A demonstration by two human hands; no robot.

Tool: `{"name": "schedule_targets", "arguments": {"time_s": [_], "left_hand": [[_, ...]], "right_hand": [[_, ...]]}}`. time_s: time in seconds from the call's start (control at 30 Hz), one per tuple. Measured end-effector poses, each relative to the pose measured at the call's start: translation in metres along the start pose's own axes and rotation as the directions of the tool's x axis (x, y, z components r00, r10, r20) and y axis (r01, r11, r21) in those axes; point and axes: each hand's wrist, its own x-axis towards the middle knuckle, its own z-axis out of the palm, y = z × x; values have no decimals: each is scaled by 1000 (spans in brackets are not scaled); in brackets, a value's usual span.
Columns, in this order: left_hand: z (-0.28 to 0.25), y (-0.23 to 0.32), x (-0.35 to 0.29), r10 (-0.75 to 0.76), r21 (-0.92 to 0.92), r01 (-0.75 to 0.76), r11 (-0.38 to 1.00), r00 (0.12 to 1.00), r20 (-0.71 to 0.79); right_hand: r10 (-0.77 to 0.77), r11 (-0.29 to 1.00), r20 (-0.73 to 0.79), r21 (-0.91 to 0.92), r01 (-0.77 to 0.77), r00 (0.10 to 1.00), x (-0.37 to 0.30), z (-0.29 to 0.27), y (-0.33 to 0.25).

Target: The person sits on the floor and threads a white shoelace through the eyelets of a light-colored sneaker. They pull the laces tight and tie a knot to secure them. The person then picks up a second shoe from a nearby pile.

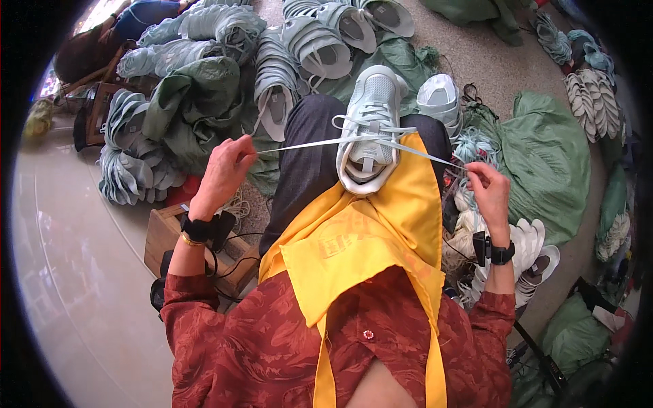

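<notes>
On my lap rests a pale mint sneaker [371, 102], its toe pointing away from me and its heel opening toward me. A flat white shoelace [306, 144] stretches out to both sides across the shoe's upper part. My left hand [230, 163] pinches one end of it, well left of the shoe. The other end is pinched between the fingertips of my right hand [488, 190]. Both lace ends are pulled fairly straight and cross over the tongue. Under the shoe lies my yellow apron [401, 211].
Nested rows of pale shoe uppers [275, 95] lie ahead, with more uppers [126, 149] at the left. Green sacks [544, 163] spread to the right and ahead. A wooden stool [166, 234] stands by my left arm. Cream shoe parts [592, 102] are stacked at the far right.
</notes>
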Motion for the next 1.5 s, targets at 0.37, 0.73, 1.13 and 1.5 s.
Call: {"name": "schedule_targets", "arguments": {"time_s": [0.37,0.73,1.13,1.5], "left_hand": [[-12,-17,-3,39,7,-39,999,999,10],[-21,-1,19,116,36,-115,993,993,-28],[-46,115,75,136,-668,-287,686,953,-270],[54,87,40,117,-792,270,547,912,392]], "right_hand": [[41,993,33,-108,-37,999,-2,-10,18],[190,967,284,-221,-129,940,2,-15,6],[-29,677,149,731,-90,988,42,-20,-99],[45,734,193,659,-163,980,19,82,-74]]}}
